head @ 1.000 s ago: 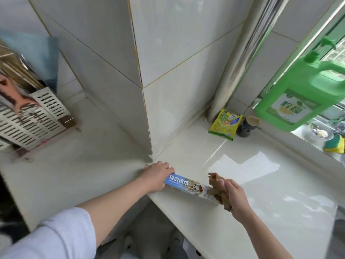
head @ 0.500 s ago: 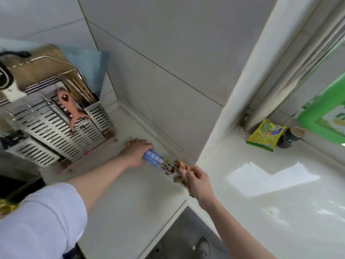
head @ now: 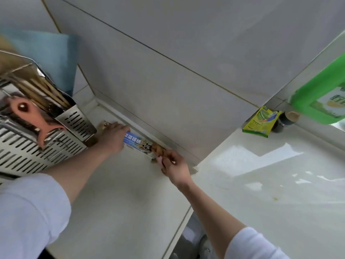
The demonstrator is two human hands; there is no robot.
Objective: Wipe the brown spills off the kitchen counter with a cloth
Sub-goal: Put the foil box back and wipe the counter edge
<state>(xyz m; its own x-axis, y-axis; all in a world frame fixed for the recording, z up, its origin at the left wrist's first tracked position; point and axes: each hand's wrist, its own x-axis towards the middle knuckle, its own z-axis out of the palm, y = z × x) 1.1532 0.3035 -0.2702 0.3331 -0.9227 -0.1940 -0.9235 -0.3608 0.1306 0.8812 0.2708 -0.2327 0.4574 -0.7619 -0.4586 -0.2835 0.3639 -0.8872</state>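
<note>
A long blue foil box (head: 137, 143) lies on the pale counter (head: 119, 193) along the foot of the tiled wall. My left hand (head: 113, 138) grips its left end, next to the metal rack. My right hand (head: 172, 165) is at the box's right end and pinches a crumpled brown cloth (head: 156, 148) against it. A small brown spill (head: 275, 198) dots the right stretch of counter. A brownish patch (head: 104, 125) shows just beyond my left hand; what it is cannot be told.
A perforated metal utensil rack (head: 37, 143) with chopsticks stands at the left. A yellow-green packet (head: 261, 124) and a small dark bottle (head: 284, 121) sit by the wall at the right, with a big green jug (head: 321, 98) above. The counter edge (head: 179, 227) steps inward below.
Both hands have carried the foil box left, from the corner's front edge to the foot of the wall by the rack. The view has swung left with them.
</note>
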